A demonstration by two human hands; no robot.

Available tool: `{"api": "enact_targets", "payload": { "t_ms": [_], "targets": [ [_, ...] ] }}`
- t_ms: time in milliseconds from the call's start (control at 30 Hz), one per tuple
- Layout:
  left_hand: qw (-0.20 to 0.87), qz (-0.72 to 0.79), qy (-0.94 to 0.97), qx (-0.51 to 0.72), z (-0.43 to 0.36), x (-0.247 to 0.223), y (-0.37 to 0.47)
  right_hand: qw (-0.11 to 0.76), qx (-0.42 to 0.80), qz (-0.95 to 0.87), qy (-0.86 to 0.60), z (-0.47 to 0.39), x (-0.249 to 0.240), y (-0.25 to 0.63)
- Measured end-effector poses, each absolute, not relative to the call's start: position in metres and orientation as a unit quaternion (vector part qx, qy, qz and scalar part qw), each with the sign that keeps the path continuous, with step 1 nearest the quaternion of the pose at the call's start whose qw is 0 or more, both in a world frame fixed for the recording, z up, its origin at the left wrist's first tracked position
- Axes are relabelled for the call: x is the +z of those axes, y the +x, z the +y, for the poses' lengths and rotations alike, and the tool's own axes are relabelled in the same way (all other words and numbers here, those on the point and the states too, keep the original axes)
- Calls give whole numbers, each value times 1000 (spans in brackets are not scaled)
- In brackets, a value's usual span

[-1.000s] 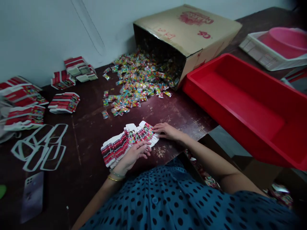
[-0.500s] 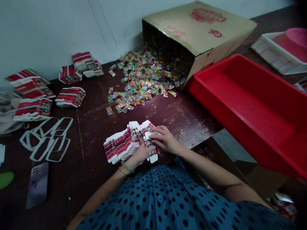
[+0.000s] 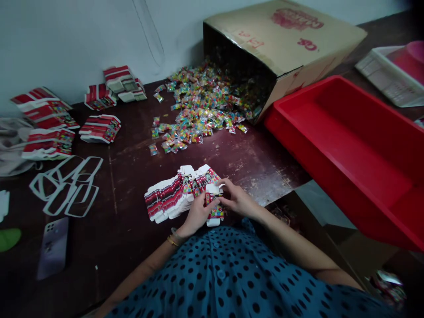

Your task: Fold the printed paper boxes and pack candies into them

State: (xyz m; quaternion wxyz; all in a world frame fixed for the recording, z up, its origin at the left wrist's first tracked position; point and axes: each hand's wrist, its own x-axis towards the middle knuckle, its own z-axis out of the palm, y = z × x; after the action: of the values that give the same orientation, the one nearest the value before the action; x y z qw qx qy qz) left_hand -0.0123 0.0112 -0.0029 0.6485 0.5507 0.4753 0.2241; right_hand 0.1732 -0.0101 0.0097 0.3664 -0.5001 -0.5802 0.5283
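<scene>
Now both hands are on one small carton (image 3: 213, 206) at the table's near edge: left hand (image 3: 195, 215) pinching its side, right hand (image 3: 236, 201) gripping its top. Beside it, the fanned flat stack (image 3: 172, 196) waits, sweets (image 3: 202, 110) lie loose, and the red bin (image 3: 347, 154) looks bare — early going, I'd say.

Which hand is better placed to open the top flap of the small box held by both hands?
Probably the right hand: its fingers touch the box top, while the left hand supports its side.
</scene>
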Motion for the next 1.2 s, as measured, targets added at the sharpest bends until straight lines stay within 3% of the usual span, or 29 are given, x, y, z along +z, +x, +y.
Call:
{"api": "enact_targets", "payload": {
  "t_ms": [167,300,400,533,633,767,1067,1200],
  "targets": [
    [651,454,547,266,-4,-1,-22,399,703,-343,-479,-31,-10,174],
    [663,396,608,186,-13,2,-31,331,841,-164,-395,-35,-25,177],
    [643,415,620,172,-16,4,-32,268,872,-149,-381,-34,-27,175],
    [703,485,474,214,-15,4,-26,261,793,-323,-446,-32,-10,168],
    [797,479,333,157,-10,-1,-24,299,657,-493,-486,-33,4,161],
    [828,474,271,124,-6,-3,-31,304,569,-586,-491,-30,5,153],
    [812,389,411,144,-13,-9,-43,272,492,-716,-413,-50,-3,158],
    [752,389,522,106,2,2,-41,236,458,-764,-389,20,-15,198]
  ]
}}
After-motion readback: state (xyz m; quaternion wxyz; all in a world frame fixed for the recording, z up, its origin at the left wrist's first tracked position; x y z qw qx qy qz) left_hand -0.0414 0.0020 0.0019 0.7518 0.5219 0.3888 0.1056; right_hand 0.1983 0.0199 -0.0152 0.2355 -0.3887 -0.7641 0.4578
